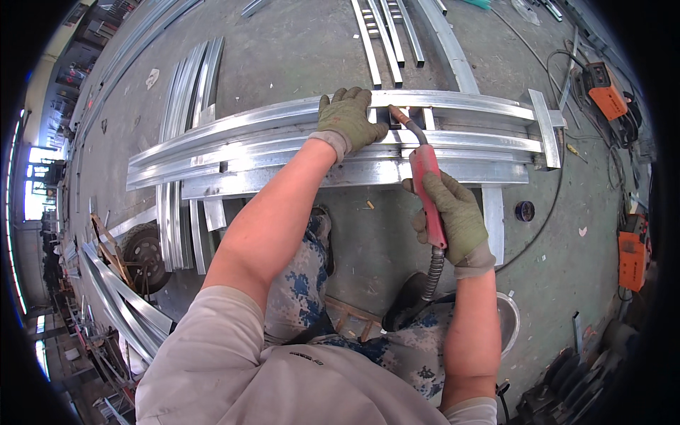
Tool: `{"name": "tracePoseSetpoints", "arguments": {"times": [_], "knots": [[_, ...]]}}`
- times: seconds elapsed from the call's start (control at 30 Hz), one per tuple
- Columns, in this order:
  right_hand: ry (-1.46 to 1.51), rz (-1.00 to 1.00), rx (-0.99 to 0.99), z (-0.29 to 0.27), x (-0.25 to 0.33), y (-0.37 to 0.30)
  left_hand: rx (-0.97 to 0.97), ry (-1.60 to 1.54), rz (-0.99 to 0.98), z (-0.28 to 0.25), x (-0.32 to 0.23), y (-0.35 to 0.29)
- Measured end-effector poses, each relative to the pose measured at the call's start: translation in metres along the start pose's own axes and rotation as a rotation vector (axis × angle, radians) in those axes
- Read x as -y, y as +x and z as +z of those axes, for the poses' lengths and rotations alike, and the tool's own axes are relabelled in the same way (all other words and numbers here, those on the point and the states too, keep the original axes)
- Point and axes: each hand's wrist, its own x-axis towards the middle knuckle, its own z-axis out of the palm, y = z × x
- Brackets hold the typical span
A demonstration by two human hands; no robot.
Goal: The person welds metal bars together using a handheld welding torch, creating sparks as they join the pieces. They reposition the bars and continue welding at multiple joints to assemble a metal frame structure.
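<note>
My right hand (453, 216), in an olive work glove, is closed around the red handle of a welding torch (427, 191). The torch's bent neck reaches up and left, its copper-coloured nozzle at short crosspieces between two rails of a shiny metal frame (482, 140). On the frame's far rail, just left of the nozzle, lies my gloved left hand (350, 120), fingers spread and thumb toward the crosspieces. Its palm side is hidden. From the torch handle a ribbed cable sleeve (433, 273) runs down toward my legs.
Long metal profiles (185, 92) lie under the frame's left part. More rails (382, 42) lie beyond it. Orange machines (607, 91) stand at the right, with cables (549, 219) on the floor. A small round container (524, 211) sits right of my right hand; a wheel (144, 258) is at left.
</note>
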Motion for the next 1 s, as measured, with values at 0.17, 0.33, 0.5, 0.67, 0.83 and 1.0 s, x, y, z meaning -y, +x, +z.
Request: {"name": "tracePoseSetpoints", "arguments": {"times": [0.17,0.33,0.5,0.67,0.83,1.0], "knots": [[-0.027,0.029,-0.001,0.007,-0.002,0.003,-0.060,-0.011,-0.037,0.007,0.003,0.002],[-0.016,0.010,0.000,0.011,-0.003,0.007,-0.058,0.014,-0.060,0.009,0.001,0.005],[-0.044,0.044,0.007,0.015,-0.014,0.024,-0.060,0.002,-0.054,0.007,0.002,0.005],[-0.026,0.044,-0.006,0.014,-0.012,0.023,-0.099,-0.005,-0.055,0.011,0.003,0.004],[0.000,0.043,0.011,0.014,-0.011,0.022,-0.093,-0.027,-0.067,0.011,0.002,0.005],[-0.021,0.019,0.023,0.014,-0.015,0.026,-0.144,-0.009,-0.061,0.017,0.005,0.007]]}}
